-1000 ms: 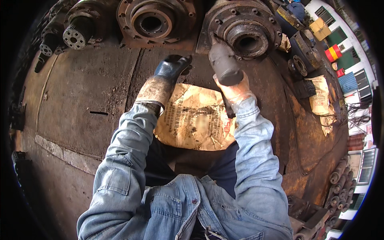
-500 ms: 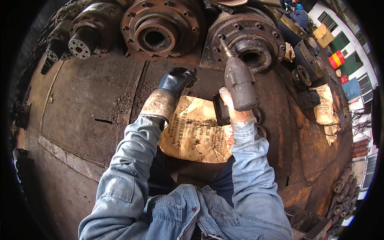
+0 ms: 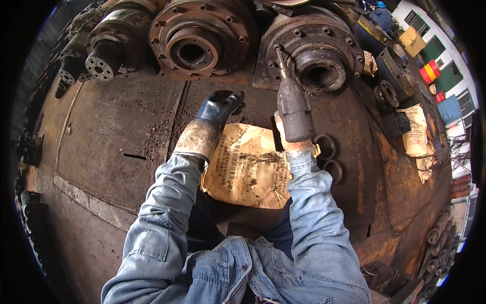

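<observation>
My right hand (image 3: 296, 145), in a pale glove, is closed around a dark grimy power tool (image 3: 295, 112), with most of the fingers hidden beneath its body. The tool's narrow metal tip points away from me, in front of a large flanged hub (image 3: 319, 53) with bolts around its rim. My left hand (image 3: 220, 107) wears a dark rubber glove with a stained pale cuff. Its fingers are loosely bent and apart, with nothing visible in them, above the far left edge of a creased, oil-spotted paper sack (image 3: 243, 175).
A rusty flanged hub (image 3: 195, 45) and splined shafts (image 3: 105, 60) line the far side. Two dark rings (image 3: 325, 147) lie right of my right wrist. Farther right are round metal parts (image 3: 387, 95) and another paper sack (image 3: 416, 131). A person in blue (image 3: 380, 19) is far back.
The power tool has shifted slightly left and turned more upright in my right hand. The rings beside my wrist show more fully. My left hand has moved slightly left.
</observation>
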Demonstrator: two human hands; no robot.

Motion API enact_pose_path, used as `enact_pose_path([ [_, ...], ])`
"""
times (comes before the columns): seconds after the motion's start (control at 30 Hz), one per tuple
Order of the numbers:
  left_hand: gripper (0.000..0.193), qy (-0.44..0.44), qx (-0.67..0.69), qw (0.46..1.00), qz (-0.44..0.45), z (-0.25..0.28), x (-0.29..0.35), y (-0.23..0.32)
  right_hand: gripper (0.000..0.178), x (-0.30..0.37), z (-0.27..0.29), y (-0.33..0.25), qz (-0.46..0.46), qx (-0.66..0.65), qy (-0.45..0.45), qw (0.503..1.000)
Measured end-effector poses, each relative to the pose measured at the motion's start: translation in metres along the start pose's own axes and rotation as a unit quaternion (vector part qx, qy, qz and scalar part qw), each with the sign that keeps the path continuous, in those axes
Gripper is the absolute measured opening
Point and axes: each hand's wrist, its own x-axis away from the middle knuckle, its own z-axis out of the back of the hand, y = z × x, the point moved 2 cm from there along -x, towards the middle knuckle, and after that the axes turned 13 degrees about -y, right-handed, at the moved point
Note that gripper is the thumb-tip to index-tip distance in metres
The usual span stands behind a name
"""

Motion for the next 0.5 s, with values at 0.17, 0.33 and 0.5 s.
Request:
enact_pose_path([
  [0.17,0.044,0.007,0.032,0.999,-0.005,0.001,0.000,0.001,0.044,0.001,0.007,0.023,-0.014,-0.206,0.002,0.978],
  [0.33,0.046,0.005,-0.019,1.000,0.017,0.016,-0.002,-0.017,0.051,0.004,0.006,0.050,-0.030,-0.460,-0.045,0.886],
  [0.5,0.050,-0.021,-0.003,0.998,0.061,0.020,-0.001,-0.016,0.051,0.005,-0.007,0.051,-0.019,-0.562,-0.101,0.821],
])
